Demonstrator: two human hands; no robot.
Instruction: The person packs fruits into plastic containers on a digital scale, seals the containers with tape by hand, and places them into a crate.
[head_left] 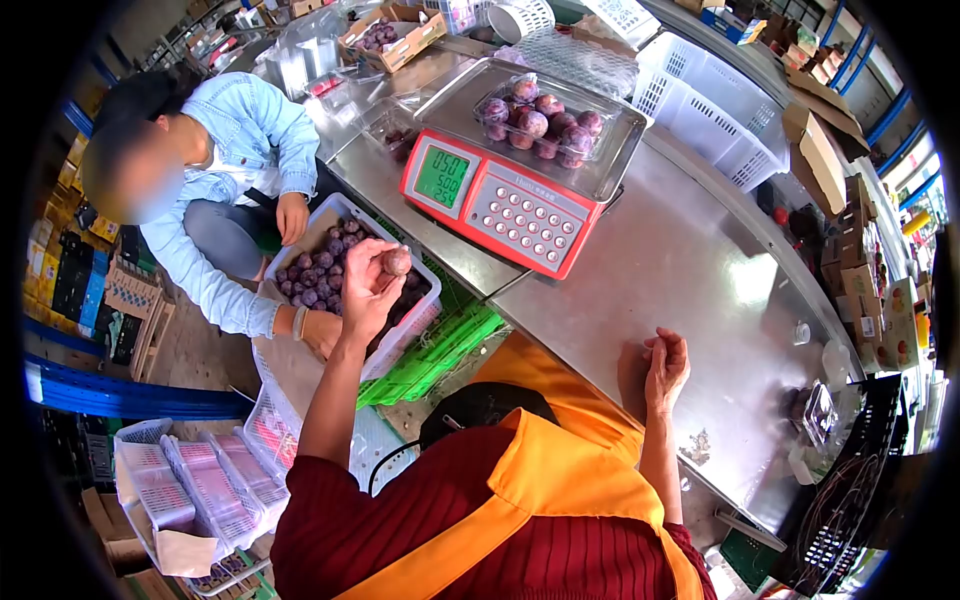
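Observation:
My left hand (pixel 368 285) is raised above a crate and pinches a single reddish plum (pixel 397 262) between thumb and fingertips. Below it, dark purple plums (pixel 318 272) fill part of a white plastic crate (pixel 428 312). My right hand (pixel 667 368) is at the near edge of the steel table (pixel 660 270), its fingers loosely curled and nothing in them. Beyond both hands is a red electronic scale (pixel 510 200) with a lit green display. On its metal pan (pixel 455 100) rests a clear plastic punnet (pixel 545 148) holding several plums.
A person in a denim jacket (pixel 250 110) crouches at left, one hand (pixel 322 332) at the plum crate. White baskets (pixel 700 120) stand behind the scale. Green crates (pixel 430 355) sit beneath the plum crate. Stacked punnets (pixel 215 475) are lower left; a wrapped pack (pixel 815 412) lies at right.

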